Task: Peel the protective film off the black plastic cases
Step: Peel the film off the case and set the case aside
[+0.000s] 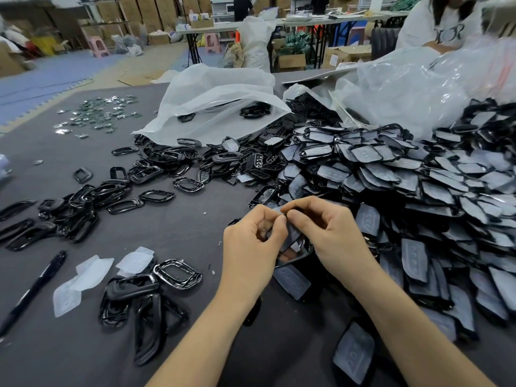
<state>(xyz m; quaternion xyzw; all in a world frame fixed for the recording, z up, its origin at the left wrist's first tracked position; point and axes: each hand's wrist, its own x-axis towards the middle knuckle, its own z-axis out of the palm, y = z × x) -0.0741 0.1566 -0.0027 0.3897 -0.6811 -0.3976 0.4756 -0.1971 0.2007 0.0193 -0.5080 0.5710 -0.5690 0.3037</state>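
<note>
In a cluttered packing workshop, over a grey table (195, 224), a worker's left hand (251, 241) grips a black case (296, 254) to steady it. The right hand (326, 227) pinches the protective film (290, 233) at its top edge, apparently to peel it. Unpeeled cases (405, 177) heap at right for easy reach; stripped cases (92, 196) and discarded films (92, 272) lie left.

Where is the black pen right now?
In the head view the pen lies diagonally on the grey table at far lower left, just left of the loose peeled films.
</note>
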